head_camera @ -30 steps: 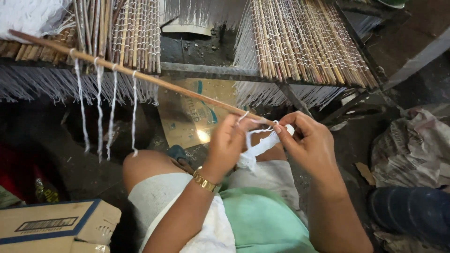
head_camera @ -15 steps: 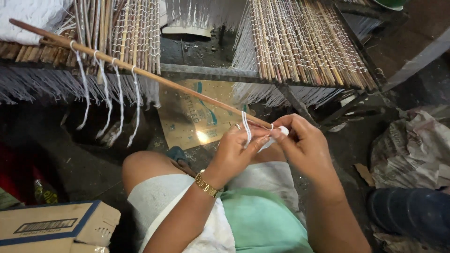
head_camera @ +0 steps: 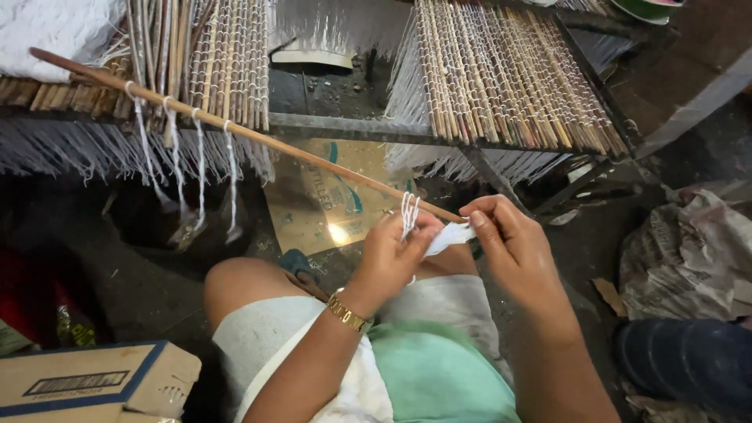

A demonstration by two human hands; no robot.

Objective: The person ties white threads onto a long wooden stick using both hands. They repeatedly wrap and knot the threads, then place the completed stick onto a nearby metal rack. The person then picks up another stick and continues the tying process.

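A long thin wooden stick [head_camera: 258, 137] runs from the upper left down to my hands, with several white strings [head_camera: 200, 168] tied on and hanging from it. My left hand [head_camera: 395, 254], a gold bracelet on its wrist, pinches a loop of white string [head_camera: 408, 213] against the stick's near end. My right hand [head_camera: 509, 243] grips the same end and a bundle of white string [head_camera: 450, 235] held between both hands.
Racks of strung sticks [head_camera: 501, 74] with white fringe lie on a metal frame [head_camera: 329, 125] ahead. Flattened cardboard [head_camera: 321, 207] lies on the floor, a cardboard box [head_camera: 94, 384] at lower left, and crumpled sacking [head_camera: 689, 251] at right.
The stick's far end has dipped and the hanging strings have swung. My left hand has drawn a loop of white string up over the stick near its end.
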